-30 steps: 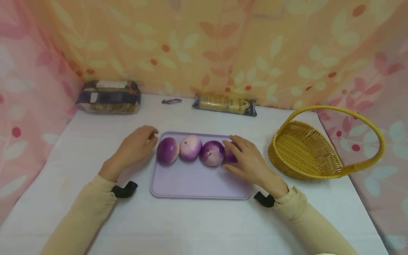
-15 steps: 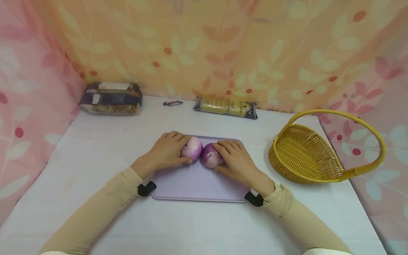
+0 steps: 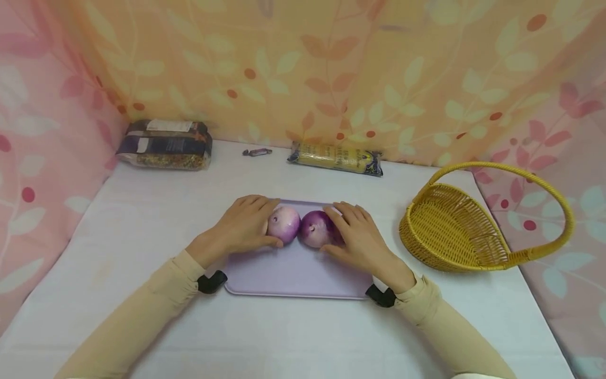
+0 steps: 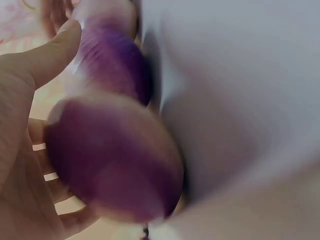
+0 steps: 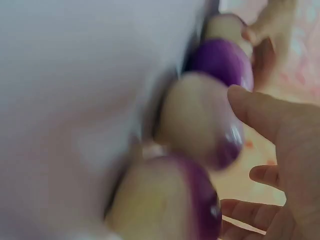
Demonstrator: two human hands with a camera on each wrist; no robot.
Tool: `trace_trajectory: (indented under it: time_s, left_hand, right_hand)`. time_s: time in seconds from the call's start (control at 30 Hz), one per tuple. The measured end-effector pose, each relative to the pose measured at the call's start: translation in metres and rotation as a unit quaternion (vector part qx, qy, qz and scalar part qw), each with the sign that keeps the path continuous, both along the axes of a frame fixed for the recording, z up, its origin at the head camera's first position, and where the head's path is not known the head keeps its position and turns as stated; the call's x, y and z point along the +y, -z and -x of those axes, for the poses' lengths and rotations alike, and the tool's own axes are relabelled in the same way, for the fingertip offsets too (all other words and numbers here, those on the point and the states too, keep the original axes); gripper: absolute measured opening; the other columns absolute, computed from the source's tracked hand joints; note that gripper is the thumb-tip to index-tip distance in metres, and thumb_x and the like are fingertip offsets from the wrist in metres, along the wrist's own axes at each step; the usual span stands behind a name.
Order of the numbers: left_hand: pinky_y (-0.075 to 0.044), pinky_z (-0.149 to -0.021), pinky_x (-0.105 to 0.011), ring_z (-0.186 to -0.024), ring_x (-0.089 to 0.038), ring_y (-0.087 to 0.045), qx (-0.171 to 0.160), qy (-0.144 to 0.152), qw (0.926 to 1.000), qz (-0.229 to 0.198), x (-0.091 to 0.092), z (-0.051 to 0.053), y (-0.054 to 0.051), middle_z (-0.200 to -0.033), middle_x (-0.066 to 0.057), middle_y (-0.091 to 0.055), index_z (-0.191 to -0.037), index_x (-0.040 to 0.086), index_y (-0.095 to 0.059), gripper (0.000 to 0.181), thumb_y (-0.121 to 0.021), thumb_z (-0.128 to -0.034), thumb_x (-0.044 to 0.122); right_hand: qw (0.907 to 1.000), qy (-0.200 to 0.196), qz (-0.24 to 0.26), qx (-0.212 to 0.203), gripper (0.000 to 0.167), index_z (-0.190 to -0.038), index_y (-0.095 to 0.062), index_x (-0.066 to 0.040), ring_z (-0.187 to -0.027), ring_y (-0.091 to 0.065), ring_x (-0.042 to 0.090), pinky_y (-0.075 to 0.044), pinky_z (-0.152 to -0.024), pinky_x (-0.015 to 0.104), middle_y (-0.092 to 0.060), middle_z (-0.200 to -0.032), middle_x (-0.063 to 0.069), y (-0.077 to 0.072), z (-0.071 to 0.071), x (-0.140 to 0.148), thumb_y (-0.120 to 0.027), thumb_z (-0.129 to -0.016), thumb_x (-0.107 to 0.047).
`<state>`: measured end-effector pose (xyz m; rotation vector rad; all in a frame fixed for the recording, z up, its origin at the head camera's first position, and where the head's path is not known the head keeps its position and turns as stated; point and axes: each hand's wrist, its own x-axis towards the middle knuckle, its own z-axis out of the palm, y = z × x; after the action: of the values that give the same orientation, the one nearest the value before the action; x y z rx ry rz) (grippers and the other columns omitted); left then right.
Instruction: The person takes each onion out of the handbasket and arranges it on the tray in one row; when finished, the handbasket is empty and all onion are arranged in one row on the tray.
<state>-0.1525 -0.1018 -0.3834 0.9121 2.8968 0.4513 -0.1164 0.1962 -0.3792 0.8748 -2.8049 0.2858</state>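
Several red onions, glossy purple and white, sit in a row along the far side of a lilac tray (image 3: pixel 298 276). My left hand (image 3: pixel 239 226) spreads round the leftmost onion (image 4: pixel 117 160), which it hides in the head view; its thumb reaches beside the second onion (image 3: pixel 284 225). My right hand (image 3: pixel 362 242) arches over the rightmost onion (image 5: pixel 165 200), mostly covering it from above. Its thumb comes near the third onion (image 3: pixel 314 229), and the right wrist view has its fingers loose, with a gap to the onions. Both wrist views are blurred.
A yellow wicker basket (image 3: pixel 454 231) with a tall handle stands right of the tray. At the back lie a dark bag of dry food (image 3: pixel 165 146), a small wrapped candy (image 3: pixel 257 152) and a yellow pasta packet (image 3: pixel 335 158). Patterned curtains enclose the white table.
My left hand has moved right from beside the tray onto the leftmost onion. The right hand shifted left, then slightly back right, uncovering more of the onions there. The onions barely moved.
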Motion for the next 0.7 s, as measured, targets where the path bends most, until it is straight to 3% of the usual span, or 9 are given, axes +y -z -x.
trace_trajectory:
  time_s: [0.13, 0.3, 0.5, 0.7]
  left_hand:
    - [-0.03, -0.112, -0.057, -0.138, -0.036, -0.039, 0.005, -0.014, 0.9999, -0.002, -0.02, -0.004, -0.005, -0.144, -0.014, -0.048, -0.148, 0.008, -0.039, 0.096, -0.071, -0.0772, 0.063]
    - [-0.038, -0.102, -0.057, -0.129, -0.038, -0.048, 0.02, -0.027, 0.9994, -0.003, -0.041, -0.009, -0.004, -0.138, -0.017, -0.052, -0.144, 0.004, -0.044, 0.091, -0.076, -0.0764, 0.056]
    - [-0.043, -0.095, -0.055, -0.119, -0.037, -0.054, 0.031, -0.023, 0.9991, -0.014, -0.04, -0.007, 0.001, -0.13, -0.018, -0.058, -0.139, 0.003, -0.049, 0.084, -0.076, -0.0774, 0.053]
    - [-0.042, -0.097, -0.056, -0.122, -0.037, -0.052, 0.023, -0.028, 0.9993, -0.004, -0.038, -0.005, 0.001, -0.133, -0.017, -0.056, -0.142, 0.004, -0.046, 0.088, -0.075, -0.0775, 0.054]
  right_hand:
    - [0.9992, 0.035, 0.016, -0.012, 0.085, -0.145, -0.044, -0.012, -0.134, -0.044, 0.039, -0.032, -0.11, 0.059, -0.048, -0.143, 0.019, -0.003, -0.007, 0.023, -0.081, -0.075, -0.045]
    - [0.9988, 0.041, 0.013, -0.024, 0.079, -0.143, -0.047, -0.013, -0.13, -0.048, 0.041, -0.04, -0.102, 0.059, -0.046, -0.145, 0.021, 0.0, -0.012, 0.038, -0.081, -0.077, -0.039]
    - [0.9984, 0.047, 0.032, -0.002, 0.067, -0.137, -0.054, -0.011, -0.124, -0.053, 0.039, -0.044, -0.101, 0.054, -0.052, -0.139, 0.021, 0.007, -0.01, 0.039, -0.082, -0.078, -0.026]
    - [0.9987, 0.046, 0.021, 0.001, 0.067, -0.135, -0.057, -0.014, -0.127, -0.05, 0.042, -0.041, -0.103, 0.057, -0.05, -0.14, 0.022, 0.007, -0.011, 0.037, -0.083, -0.076, -0.031]
